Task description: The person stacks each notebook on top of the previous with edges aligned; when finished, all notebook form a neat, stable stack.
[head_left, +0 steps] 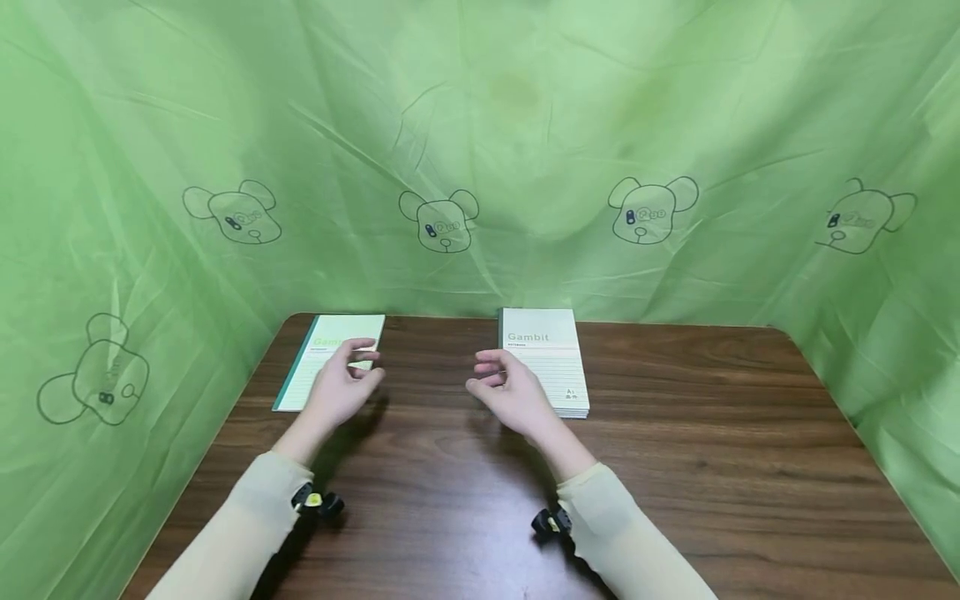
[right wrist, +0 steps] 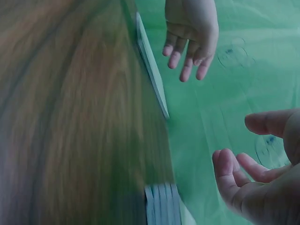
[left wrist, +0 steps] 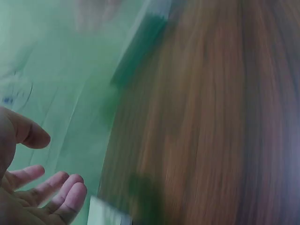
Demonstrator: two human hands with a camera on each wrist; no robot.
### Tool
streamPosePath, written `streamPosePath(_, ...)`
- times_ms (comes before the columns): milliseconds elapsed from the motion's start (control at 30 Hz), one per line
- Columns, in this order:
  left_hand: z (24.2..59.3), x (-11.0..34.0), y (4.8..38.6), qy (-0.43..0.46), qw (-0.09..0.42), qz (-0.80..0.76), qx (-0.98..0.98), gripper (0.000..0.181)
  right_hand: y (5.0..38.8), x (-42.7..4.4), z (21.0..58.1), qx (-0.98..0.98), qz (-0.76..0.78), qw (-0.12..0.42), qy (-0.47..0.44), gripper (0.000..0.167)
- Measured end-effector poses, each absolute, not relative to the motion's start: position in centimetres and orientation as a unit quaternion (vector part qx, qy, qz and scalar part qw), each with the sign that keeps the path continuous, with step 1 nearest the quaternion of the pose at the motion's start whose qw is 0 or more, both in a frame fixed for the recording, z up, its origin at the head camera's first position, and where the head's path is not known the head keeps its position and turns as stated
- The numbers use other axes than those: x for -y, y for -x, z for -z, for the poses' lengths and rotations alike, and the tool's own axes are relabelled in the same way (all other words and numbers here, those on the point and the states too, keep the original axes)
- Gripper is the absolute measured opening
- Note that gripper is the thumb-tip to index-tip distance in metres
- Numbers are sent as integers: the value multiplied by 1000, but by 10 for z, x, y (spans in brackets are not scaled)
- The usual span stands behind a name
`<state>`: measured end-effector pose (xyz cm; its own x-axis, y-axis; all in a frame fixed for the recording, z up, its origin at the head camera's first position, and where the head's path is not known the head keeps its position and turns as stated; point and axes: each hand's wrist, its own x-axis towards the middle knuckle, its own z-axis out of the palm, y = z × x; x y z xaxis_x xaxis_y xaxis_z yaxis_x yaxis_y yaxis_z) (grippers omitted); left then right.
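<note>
Over the notebook (head_left: 300, 379) on the left of the table, my left hand (head_left: 341, 387) hovers with fingers loosely bent and nothing between them. This notebook has a pale lined cover and a green spine. A stack of several similar notebooks (head_left: 551, 375), printed "Gambit", lies right of the middle. My right hand (head_left: 513, 392) is held in front of the stack's left side, also holding nothing. Its thumb and fingers (right wrist: 227, 173) are apart in the right wrist view, where the stack's layered edges (right wrist: 162, 206) show below. Whether either hand touches paper is hard to tell.
The notebooks lie on a dark brown wooden table (head_left: 712, 450), near its far edge. Green cloth (head_left: 525, 125) with line-drawn bear heads hangs behind and at both sides. Each sleeve carries a small black wrist camera (head_left: 551, 523).
</note>
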<state>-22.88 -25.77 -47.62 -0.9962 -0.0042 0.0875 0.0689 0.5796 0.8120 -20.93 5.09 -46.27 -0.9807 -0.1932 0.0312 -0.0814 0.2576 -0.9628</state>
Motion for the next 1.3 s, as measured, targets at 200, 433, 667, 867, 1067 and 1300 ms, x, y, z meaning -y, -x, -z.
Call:
streamPosePath(200, 474, 307, 231, -4, 76, 425, 902, 58, 211, -14, 463, -787, 605, 54, 106, 47)
streamPosePath(433, 475, 351, 231, -47, 87, 438, 893, 61, 215, 17, 473, -798, 591, 47, 108, 43)
streamPosePath(667, 483, 374, 236, -70, 76, 414, 904, 64, 219, 31, 481, -796, 596, 49, 91, 41)
streamPosePath(867, 491, 385, 239, -79, 54, 381, 920, 70, 225, 35, 494, -799, 592, 60, 81, 46)
streamPosePath(1067, 499, 394, 242, -82, 16, 360, 929, 77, 229, 36, 507, -802, 589, 73, 67, 53)
streamPosePath(1300, 504, 391, 247, -73, -19, 346, 935, 84, 230, 37, 509, -804, 585, 81, 64, 55)
